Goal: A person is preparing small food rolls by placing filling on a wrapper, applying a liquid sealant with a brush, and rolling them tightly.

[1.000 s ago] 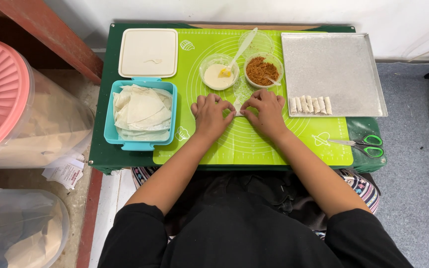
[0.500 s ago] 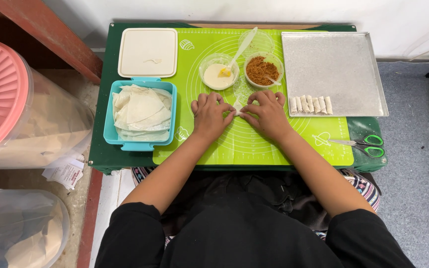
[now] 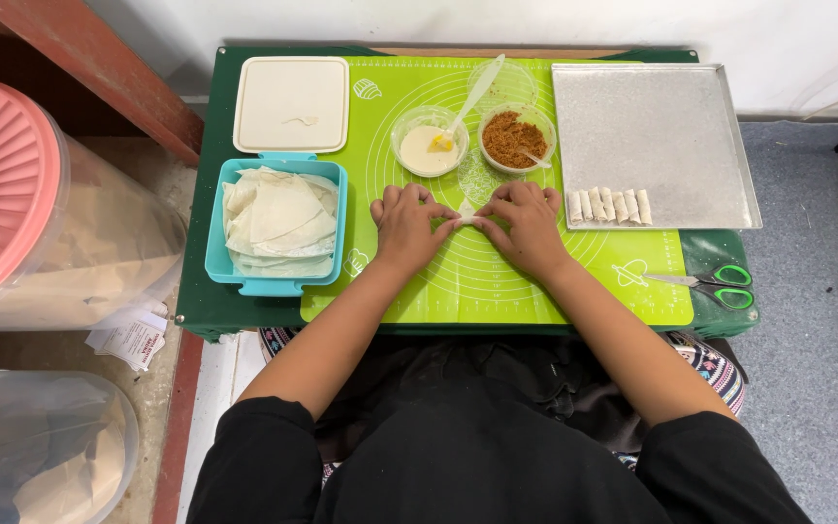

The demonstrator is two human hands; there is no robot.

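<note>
Both hands sit palm-down on the green silicone mat, fingertips meeting over a small pale wrapper roll at mat centre. Left hand and right hand press on it from either side; fingers curled down over the roll, not gripping round it so much as pinning and rolling it vs the mat. Only a short bit of the roll shows between the fingertips, rest is hidden under them

Judged from this, the step in hand is rolling the filled wrapper tight. To do it well: even pressure from both hands so the roll stays same thickness end to end, fingertips close to the ends so filling doesn't squeeze out, light enough not to tear the thin sheet

Around it: bowl of pale paste w/ a clear spoon just beyond the left hand, bowl of brown filling beyond the right. Blue tub of wrapper sheets to the left, its cream lid behind it. Metal tray at right w/ finished rolls lined along its near edge, just beside the right hand. Green-handled scissors lie at the mat's right corner, well apart from the hands
</note>
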